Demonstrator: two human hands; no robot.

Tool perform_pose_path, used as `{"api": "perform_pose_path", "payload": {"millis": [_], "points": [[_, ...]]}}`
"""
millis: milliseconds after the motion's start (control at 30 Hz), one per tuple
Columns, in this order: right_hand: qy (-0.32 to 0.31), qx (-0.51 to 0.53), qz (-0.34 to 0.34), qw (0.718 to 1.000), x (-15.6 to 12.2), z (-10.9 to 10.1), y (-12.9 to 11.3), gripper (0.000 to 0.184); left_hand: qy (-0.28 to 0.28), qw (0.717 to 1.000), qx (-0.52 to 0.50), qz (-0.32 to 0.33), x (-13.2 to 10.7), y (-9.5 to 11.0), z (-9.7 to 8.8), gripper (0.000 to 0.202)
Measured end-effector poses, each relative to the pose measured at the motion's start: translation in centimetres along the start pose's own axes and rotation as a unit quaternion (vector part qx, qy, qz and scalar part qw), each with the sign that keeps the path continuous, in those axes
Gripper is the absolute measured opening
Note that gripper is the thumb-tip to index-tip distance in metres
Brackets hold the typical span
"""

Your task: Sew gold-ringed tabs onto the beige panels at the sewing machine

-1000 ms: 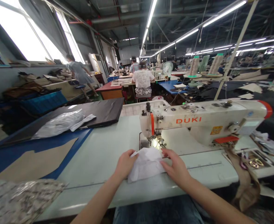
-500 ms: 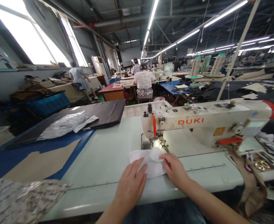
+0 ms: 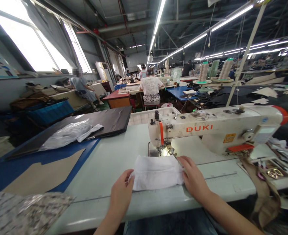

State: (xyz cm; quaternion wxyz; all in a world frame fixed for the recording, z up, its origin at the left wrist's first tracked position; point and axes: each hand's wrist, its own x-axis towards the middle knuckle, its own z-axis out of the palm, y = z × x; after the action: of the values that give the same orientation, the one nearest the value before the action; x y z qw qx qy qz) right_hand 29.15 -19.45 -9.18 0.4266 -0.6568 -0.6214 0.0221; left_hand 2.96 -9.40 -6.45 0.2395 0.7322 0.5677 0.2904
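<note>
A small piece of white fabric [image 3: 156, 172] lies spread flat on the pale green sewing table [image 3: 109, 160], just in front of the needle of the white DUKI sewing machine [image 3: 215, 129]. My left hand [image 3: 121, 193] pinches the fabric's left edge with closed fingers. On the fabric's right edge rests my right hand [image 3: 195, 178], fingers curled onto the cloth, close to the presser foot [image 3: 168, 149].
A clear plastic bag [image 3: 65, 134] lies on a black sheet [image 3: 109, 119] at the left. Brown card [image 3: 43, 173] sits on a blue surface, patterned cloth [image 3: 19, 212] at the near left. A tan strap [image 3: 259, 186] hangs at the right. Other people sit at tables behind.
The bunched fabric has been pulled out flat and wider. My left hand slid from on top of the cloth to its left edge; my right hand shifted slightly right.
</note>
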Motion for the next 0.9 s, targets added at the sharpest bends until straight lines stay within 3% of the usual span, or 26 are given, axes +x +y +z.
{"api": "perform_pose_path", "payload": {"millis": [100, 167, 233, 433, 567, 700, 900], "points": [[-0.025, -0.037, -0.124, 0.991, -0.4, -0.3, -1.4, 0.057, 0.000, 0.995, -0.065, -0.075, 0.1, -0.1, -0.3, 0.026], [-0.088, -0.030, -0.194, 0.977, -0.4, -0.5, -2.7, 0.054, -0.001, 0.993, -0.085, -0.082, 0.1, -0.2, -0.2, 0.028], [-0.156, -0.023, -0.217, 0.963, 0.2, -0.5, -3.8, 0.049, -0.001, 0.994, -0.080, -0.072, 0.0, 0.0, -0.2, 0.027], [-0.232, -0.031, -0.087, 0.968, 2.5, 0.3, -3.8, 0.038, -0.003, 0.999, -0.022, -0.028, -0.3, -0.3, -1.0, 0.021], [-0.236, 0.005, -0.063, 0.970, 2.5, 0.3, -2.5, 0.038, 0.037, 0.996, 0.042, 0.064, -0.8, -1.4, -1.3, 0.020], [-0.215, 0.038, -0.046, 0.975, 2.2, 0.3, -1.6, 0.040, 0.049, 0.974, 0.155, 0.160, -1.2, -1.6, -1.2, 0.021], [-0.256, 0.018, -0.002, 0.966, 2.2, -0.1, -1.5, 0.042, 0.058, 0.942, 0.264, 0.200, -1.5, -0.8, -1.3, 0.022]]}}
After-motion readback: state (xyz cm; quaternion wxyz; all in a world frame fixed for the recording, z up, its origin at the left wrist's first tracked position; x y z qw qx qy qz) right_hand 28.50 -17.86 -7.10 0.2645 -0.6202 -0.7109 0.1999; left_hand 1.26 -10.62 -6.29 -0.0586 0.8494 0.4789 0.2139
